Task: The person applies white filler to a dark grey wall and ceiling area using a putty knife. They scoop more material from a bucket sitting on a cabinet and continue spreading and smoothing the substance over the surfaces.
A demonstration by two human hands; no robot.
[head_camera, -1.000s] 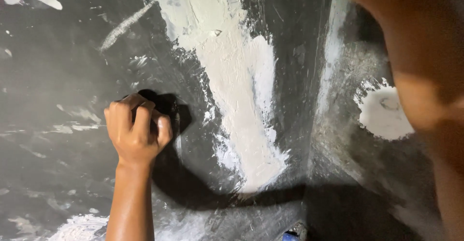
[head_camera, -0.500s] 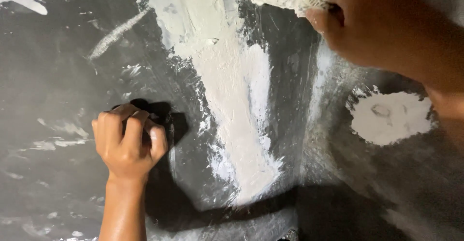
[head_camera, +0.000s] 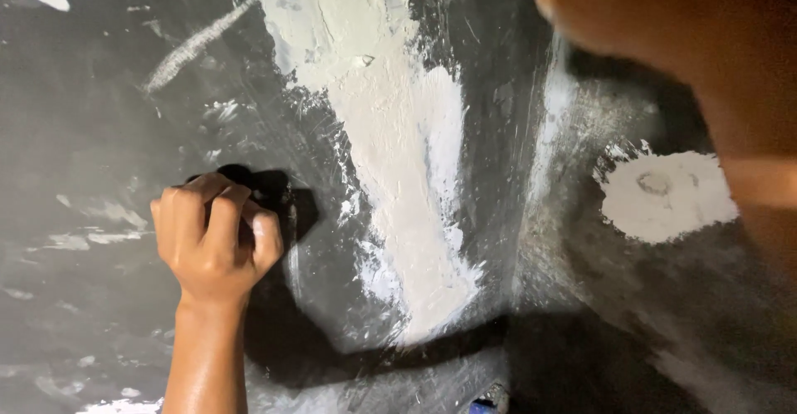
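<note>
My left hand (head_camera: 212,240) is closed in a fist around a small dark object (head_camera: 267,191) and presses it against a dark grey wall (head_camera: 100,115). The object is mostly covered by my fingers, and its kind is unclear. My right hand (head_camera: 664,24) fills the upper right corner, close to the camera and blurred. Its fingers run off the top edge, so anything it holds is hidden. A wide band of pale putty (head_camera: 398,181) runs down the wall between the two hands.
A round white putty patch (head_camera: 664,198) sits on the right wall face, just past an inside corner (head_camera: 531,215). Thin white smears (head_camera: 195,44) mark the upper left. A small blue thing (head_camera: 491,401) shows at the bottom edge. My arm's shadow crosses the lower wall.
My right hand, which held a putty-laden tool at the top of the band half a second ago, has lifted so its fingers leave the frame. My left fist has stayed in place.
</note>
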